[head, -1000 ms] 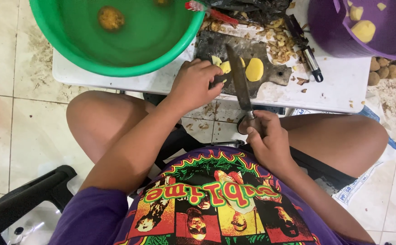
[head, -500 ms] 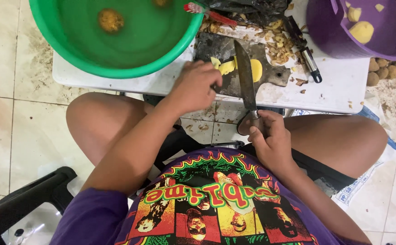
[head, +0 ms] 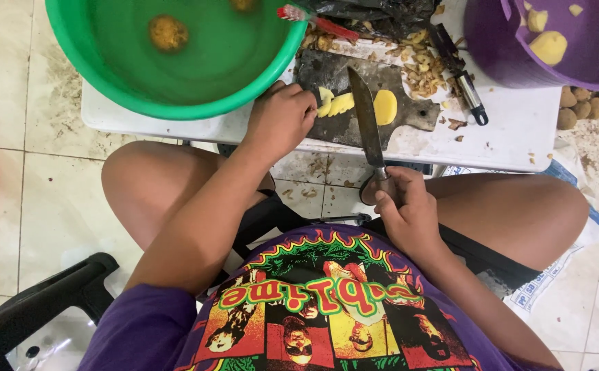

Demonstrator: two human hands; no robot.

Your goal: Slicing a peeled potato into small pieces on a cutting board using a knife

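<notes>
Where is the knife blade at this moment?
In the head view, the knife lies across the dark cutting board, between the potato slices under the left hand and a round slice; the right hand grips its handle.

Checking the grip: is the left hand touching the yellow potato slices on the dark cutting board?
Touching. The head view shows the left hand with fingertips pressed on the yellow potato slices.

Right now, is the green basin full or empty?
Partly filled. The green basin holds water with a brownish potato sitting in it; the inner wall shows bare above the waterline.
</notes>
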